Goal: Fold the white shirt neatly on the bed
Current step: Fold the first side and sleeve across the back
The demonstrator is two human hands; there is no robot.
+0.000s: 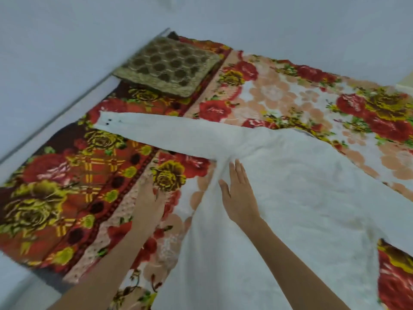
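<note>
Right hand (238,198) laid flat on white shirt (301,198) near armpit, fingers together and gripping nothing, probably to pin cloth. Left hand (148,195) just beside shirt edge on floral bedspread (67,186); fingers blurred, cannot tell. Sleeve (156,135) stretched far left, apparently for folding. Shirt's right side cut off.

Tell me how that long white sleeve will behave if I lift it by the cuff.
The sleeve will probably droop and fold rather than hold its shape: the white shirt lies flat and creased under the right hand. It looks thin, so likely light. On the fuzzy floral blanket it may drag slightly.
</note>
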